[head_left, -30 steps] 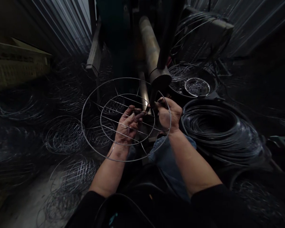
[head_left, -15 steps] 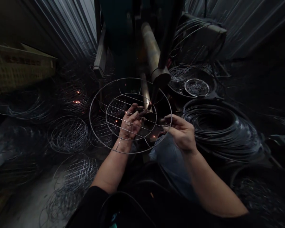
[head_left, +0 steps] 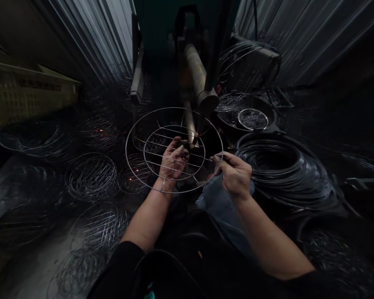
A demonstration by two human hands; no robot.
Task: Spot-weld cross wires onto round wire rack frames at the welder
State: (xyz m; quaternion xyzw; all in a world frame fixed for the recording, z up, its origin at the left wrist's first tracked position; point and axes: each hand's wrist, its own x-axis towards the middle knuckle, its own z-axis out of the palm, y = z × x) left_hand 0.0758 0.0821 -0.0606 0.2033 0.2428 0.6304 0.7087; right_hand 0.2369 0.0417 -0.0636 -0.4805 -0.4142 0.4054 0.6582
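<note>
Wire rack (head_left: 157,147): two concentric rings, parallel bars across the inner one, short spokes between. It is raised in front of my lap, roughly level, below the thick cylinder (head_left: 197,70) of the machine. The tip of the lower rod (head_left: 190,122) shows within the far right part of the inner ring. A small orange glow (head_left: 196,135) marks that spot; whether wire and tip touch, I cannot tell.

Right hand (head_left: 236,172): thumb and fingers pinch the rack at the right edge of its outer ring. Left hand (head_left: 174,160): fingers curled beneath the bars, near the rod tip; too dark to tell whether they grip anything. The near edge of the outer ring passes over my left wrist.

Surroundings: on my left, heaps of wire rings (head_left: 92,176) on the floor (head_left: 39,265), with small sparks (head_left: 137,169) among the wires near the rack. Yellow crate (head_left: 28,97) farther left. On my right, a large wire coil (head_left: 269,172). Beyond it, a basin (head_left: 271,109) carries a bowl (head_left: 252,119) toward its right edge and loose wire loops (head_left: 232,102) at its far left edge. Denim (head_left: 220,201) covers my knee, under the right hand.
</note>
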